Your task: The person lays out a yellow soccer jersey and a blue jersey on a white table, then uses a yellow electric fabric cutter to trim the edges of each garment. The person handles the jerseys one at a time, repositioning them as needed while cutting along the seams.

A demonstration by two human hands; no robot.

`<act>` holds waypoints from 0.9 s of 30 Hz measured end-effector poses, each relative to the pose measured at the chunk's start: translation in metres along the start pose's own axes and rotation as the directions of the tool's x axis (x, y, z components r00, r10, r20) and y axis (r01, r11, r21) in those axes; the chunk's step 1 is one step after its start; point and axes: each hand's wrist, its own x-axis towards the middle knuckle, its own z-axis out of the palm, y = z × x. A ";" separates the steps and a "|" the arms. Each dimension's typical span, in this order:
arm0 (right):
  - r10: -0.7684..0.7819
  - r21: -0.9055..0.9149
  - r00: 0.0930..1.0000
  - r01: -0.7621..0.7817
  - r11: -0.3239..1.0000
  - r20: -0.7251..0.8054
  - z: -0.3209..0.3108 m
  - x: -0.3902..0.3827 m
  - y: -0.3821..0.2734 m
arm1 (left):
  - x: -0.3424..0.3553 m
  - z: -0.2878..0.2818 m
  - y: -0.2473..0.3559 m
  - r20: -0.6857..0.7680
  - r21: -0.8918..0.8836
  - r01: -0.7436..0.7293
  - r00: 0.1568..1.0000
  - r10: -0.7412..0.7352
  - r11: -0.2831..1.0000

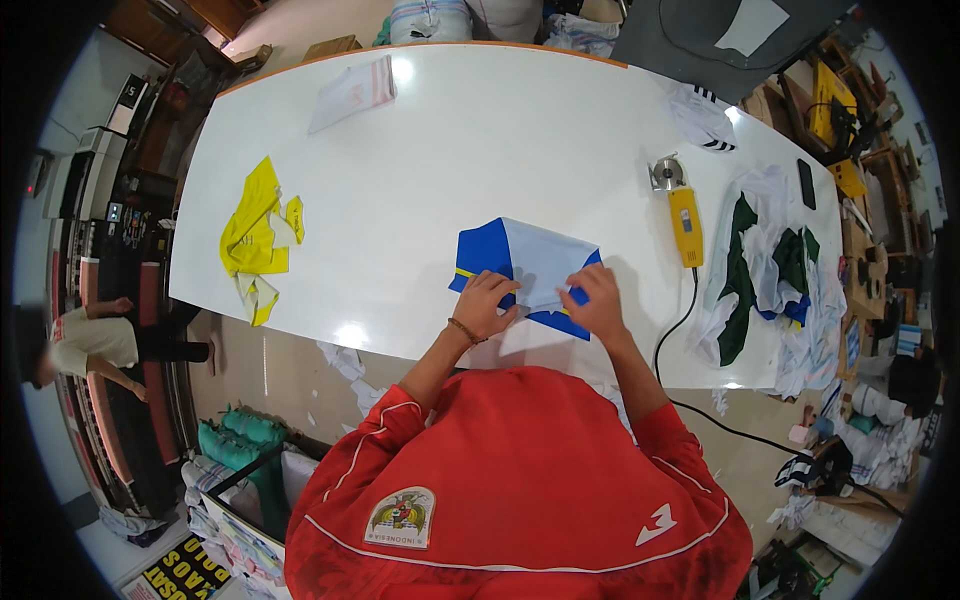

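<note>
Blue and pale fabric pieces (545,251) with a thin yellow stripe lie partly folded at the near edge of the table. My left hand (485,303), a dark bracelet at its wrist, is closed on the near left part of the fabric. At the near right corner, my right hand (597,303) has its fingers curled in a pinch on the same fabric. Between the hands the pale side faces up, and a blue part shows below it. My fingertips are partly hidden against the cloth.
A yellow handheld rotary cutter (686,225) lies to the right, its black cord (675,335) running off the white table (420,170). Yellow cut pieces (252,235) lie left; green and white scraps (745,260) lie right. Another person (95,345) is at far left.
</note>
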 end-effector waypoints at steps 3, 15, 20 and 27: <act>0.047 -0.009 0.998 -0.047 0.999 0.036 0.008 -0.013 -0.038 | -0.006 0.002 0.003 -0.031 -0.043 -0.012 0.999 0.010 0.999; 0.093 0.010 0.993 -0.095 0.995 0.079 0.018 -0.020 -0.025 | 0.004 -0.002 0.002 0.106 0.033 -0.061 0.993 0.057 0.998; 0.216 -0.087 0.951 -0.240 0.967 -0.222 0.008 0.023 -0.003 | 0.047 0.002 -0.028 -0.114 0.020 0.153 0.982 -0.150 0.988; 0.403 -0.155 0.904 -0.382 0.911 0.142 -0.007 0.080 0.044 | 0.123 -0.015 -0.057 0.001 0.219 0.211 0.976 -0.216 0.953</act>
